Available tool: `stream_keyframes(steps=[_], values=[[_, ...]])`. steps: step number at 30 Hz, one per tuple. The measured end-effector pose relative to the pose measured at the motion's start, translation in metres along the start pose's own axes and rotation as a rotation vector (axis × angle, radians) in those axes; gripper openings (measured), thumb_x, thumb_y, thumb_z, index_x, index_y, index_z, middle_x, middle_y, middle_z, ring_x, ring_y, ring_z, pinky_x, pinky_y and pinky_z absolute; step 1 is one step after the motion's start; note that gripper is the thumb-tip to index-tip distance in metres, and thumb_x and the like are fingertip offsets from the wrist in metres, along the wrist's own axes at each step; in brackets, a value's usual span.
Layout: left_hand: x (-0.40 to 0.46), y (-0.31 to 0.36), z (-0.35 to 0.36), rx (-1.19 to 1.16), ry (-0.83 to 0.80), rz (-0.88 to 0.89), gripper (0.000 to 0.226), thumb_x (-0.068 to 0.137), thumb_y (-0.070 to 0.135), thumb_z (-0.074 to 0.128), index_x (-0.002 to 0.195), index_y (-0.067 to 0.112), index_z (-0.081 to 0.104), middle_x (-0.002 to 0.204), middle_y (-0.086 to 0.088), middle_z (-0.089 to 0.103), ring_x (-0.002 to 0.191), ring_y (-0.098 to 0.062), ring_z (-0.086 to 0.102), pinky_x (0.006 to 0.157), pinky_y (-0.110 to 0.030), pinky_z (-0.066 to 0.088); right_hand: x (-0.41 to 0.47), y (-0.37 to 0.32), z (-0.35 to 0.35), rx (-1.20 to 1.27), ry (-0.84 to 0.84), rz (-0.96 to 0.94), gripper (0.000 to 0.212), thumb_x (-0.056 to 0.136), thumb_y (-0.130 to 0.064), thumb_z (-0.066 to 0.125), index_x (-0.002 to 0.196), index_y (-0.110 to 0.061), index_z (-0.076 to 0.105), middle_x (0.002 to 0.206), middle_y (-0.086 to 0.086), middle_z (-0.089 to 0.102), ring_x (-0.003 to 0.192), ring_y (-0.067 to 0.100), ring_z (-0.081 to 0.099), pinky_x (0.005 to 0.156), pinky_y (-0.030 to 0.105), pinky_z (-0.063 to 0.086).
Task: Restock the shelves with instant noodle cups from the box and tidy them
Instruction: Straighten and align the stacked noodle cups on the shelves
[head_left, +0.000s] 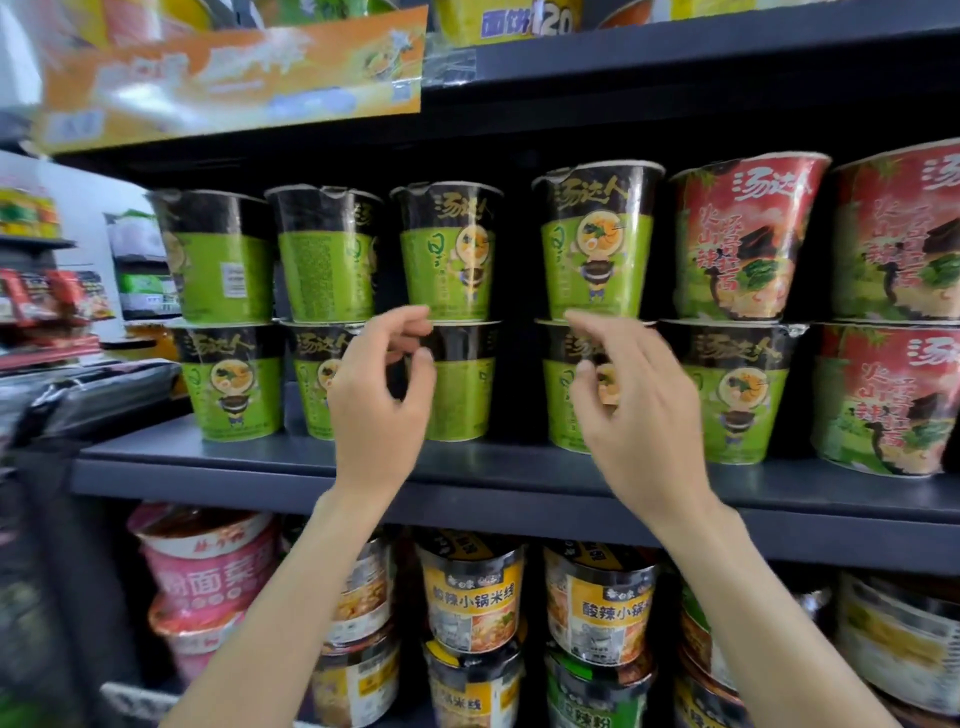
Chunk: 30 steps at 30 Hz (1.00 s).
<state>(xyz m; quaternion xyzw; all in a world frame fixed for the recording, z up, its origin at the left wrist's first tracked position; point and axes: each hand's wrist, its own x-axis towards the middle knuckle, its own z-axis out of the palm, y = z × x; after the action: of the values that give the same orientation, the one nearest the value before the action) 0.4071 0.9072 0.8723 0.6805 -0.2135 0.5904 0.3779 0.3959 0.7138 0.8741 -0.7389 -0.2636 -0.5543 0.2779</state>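
Green and black noodle cups stand two high on the dark middle shelf (208, 475). My left hand (379, 400) is raised in front of the third stack, fingers loosely curled and holding nothing. Its fingertips are near the base of the upper green cup (449, 260), and its thumb is in front of the lower green cup (462, 389). My right hand (636, 410) hovers before the fourth stack, also holding nothing. Its fingertips are close to the base of the upper cup (597, 249) and cover part of the lower cup (561, 400). No box is in view.
Red noodle cups (748, 239) fill the right end of the same shelf, two high. The shelf below holds yellow-labelled cups (472, 597) and pink bowls (208, 566). An orange display carton (234, 78) sits on the shelf above. Another rack (47, 306) stands far left.
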Motion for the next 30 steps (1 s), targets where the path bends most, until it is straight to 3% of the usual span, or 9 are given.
stream_keyframes(steps=[2,5,8,11,15,19,23,26,30], values=[[-0.006,-0.018,-0.014,-0.012,-0.112,-0.183,0.034,0.091,0.008,0.056,0.124,0.015,0.052,0.112,0.002,0.06,0.103,-0.012,0.058,0.09,-0.025,0.049,-0.006,-0.011,0.018,0.074,-0.109,0.045,0.033,0.091,-0.018,0.045,0.122,-0.016,0.058,0.11,-0.004,0.066,0.101,0.01,0.06,0.084,0.029,0.05],[-0.003,-0.036,-0.019,-0.023,-0.357,-0.476,0.051,0.092,0.016,0.057,0.139,0.019,0.036,0.13,0.001,0.051,0.115,-0.013,0.054,0.085,-0.01,0.039,-0.004,-0.024,0.048,0.123,-0.233,0.163,0.038,0.093,-0.018,0.051,0.13,-0.019,0.051,0.119,-0.003,0.061,0.105,0.014,0.058,0.086,0.037,0.05],[0.007,-0.046,-0.013,-0.031,-0.522,-0.559,0.067,0.093,0.028,0.055,0.149,0.023,0.018,0.147,-0.001,0.038,0.128,-0.014,0.044,0.094,-0.016,0.028,0.004,-0.031,0.071,0.114,-0.349,0.332,0.06,0.094,-0.025,0.052,0.147,-0.02,0.025,0.142,0.004,0.04,0.122,0.023,0.047,0.096,0.033,0.041],[0.019,-0.05,-0.006,-0.073,-0.616,-0.568,0.075,0.093,0.031,0.055,0.151,0.022,0.008,0.146,0.0,0.039,0.134,-0.017,0.037,0.094,-0.018,0.025,0.01,-0.033,0.088,0.166,-0.435,0.498,0.081,0.093,-0.028,0.055,0.152,-0.018,0.0,0.153,0.009,0.025,0.134,0.027,0.036,0.102,0.032,0.033],[0.015,-0.056,-0.013,-0.172,-0.602,-0.476,0.071,0.089,0.023,0.062,0.147,0.026,0.021,0.119,0.016,0.051,0.115,-0.01,0.053,0.094,-0.023,0.038,0.011,-0.029,0.098,0.186,-0.434,0.588,0.09,0.09,-0.034,0.058,0.152,-0.016,-0.005,0.151,0.011,0.033,0.134,0.026,0.038,0.107,0.036,0.035],[0.004,-0.058,-0.022,-0.212,-0.559,-0.389,0.063,0.088,0.018,0.062,0.142,0.028,0.029,0.124,0.011,0.048,0.104,0.001,0.054,0.08,-0.011,0.044,0.013,-0.028,0.091,0.052,-0.393,0.591,0.081,0.092,-0.038,0.055,0.153,-0.013,0.007,0.153,0.012,0.027,0.137,0.026,0.032,0.106,0.032,0.029],[0.012,-0.061,-0.014,-0.291,-0.562,-0.461,0.072,0.091,0.022,0.06,0.149,0.027,0.018,0.139,0.007,0.042,0.124,-0.009,0.046,0.102,-0.026,0.035,0.0,-0.044,0.077,-0.05,-0.248,0.453,0.063,0.094,-0.031,0.054,0.148,-0.017,0.025,0.14,0.006,0.039,0.116,0.021,0.05,0.088,0.027,0.04],[0.017,-0.062,-0.005,-0.293,-0.576,-0.508,0.074,0.091,0.023,0.058,0.151,0.028,0.013,0.11,0.019,0.052,0.102,-0.006,0.053,0.08,-0.017,0.039,-0.003,-0.049,0.075,-0.022,-0.256,0.427,0.062,0.093,-0.03,0.056,0.146,-0.02,0.027,0.136,0.002,0.044,0.111,0.019,0.055,0.091,0.033,0.045],[0.012,-0.064,0.0,-0.199,-0.522,-0.438,0.076,0.085,0.031,0.065,0.147,0.027,0.021,0.137,0.002,0.048,0.117,-0.015,0.053,0.094,-0.029,0.042,0.008,-0.041,0.07,0.013,-0.379,0.522,0.073,0.093,-0.035,0.056,0.151,-0.018,0.016,0.148,0.005,0.039,0.125,0.023,0.048,0.097,0.03,0.04]])
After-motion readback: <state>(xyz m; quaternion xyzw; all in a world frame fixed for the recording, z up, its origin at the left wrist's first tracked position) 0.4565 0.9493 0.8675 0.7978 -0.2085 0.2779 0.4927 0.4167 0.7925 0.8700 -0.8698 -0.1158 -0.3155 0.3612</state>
